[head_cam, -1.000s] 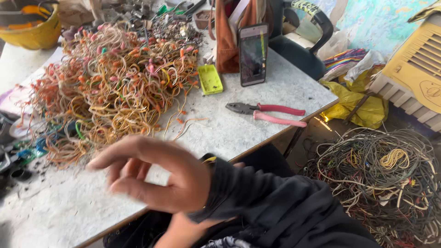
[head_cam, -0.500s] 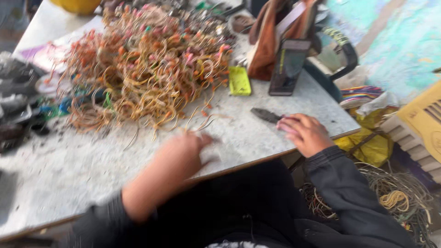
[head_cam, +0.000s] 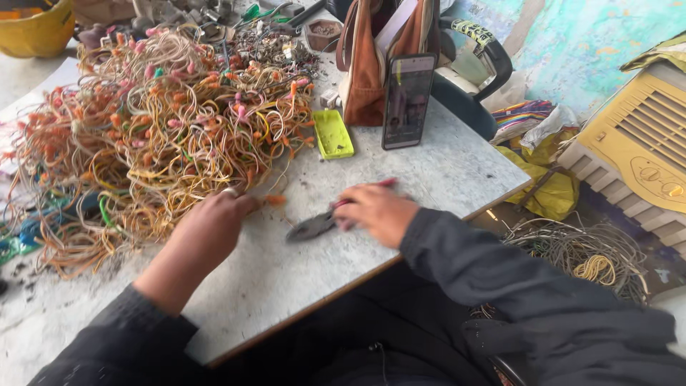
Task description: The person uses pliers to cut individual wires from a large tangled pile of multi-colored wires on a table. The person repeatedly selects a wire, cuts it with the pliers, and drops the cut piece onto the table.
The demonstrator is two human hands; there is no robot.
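Both forearms, in dark sleeves, extend from the near edge over the grey desk (head_cam: 300,286). The right hand (head_cam: 377,213) is closed around the red handles of the pliers (head_cam: 321,223), which lie low over the desk with the dark jaws pointing left. The left hand (head_cam: 207,229) rests at the near right edge of the wire pile (head_cam: 150,136), its fingertips curled into the strands; whether it grips one cannot be told. The two hands are apart, with the plier jaws between them. The pile, a tangle of yellow, orange and pink wires, covers the left half of the desk. Farther right lie a flat green case (head_cam: 334,134) and an upright phone (head_cam: 407,100) leaning against a brown bag (head_cam: 364,71). A yellow bowl (head_cam: 36,28) sits at the far left.
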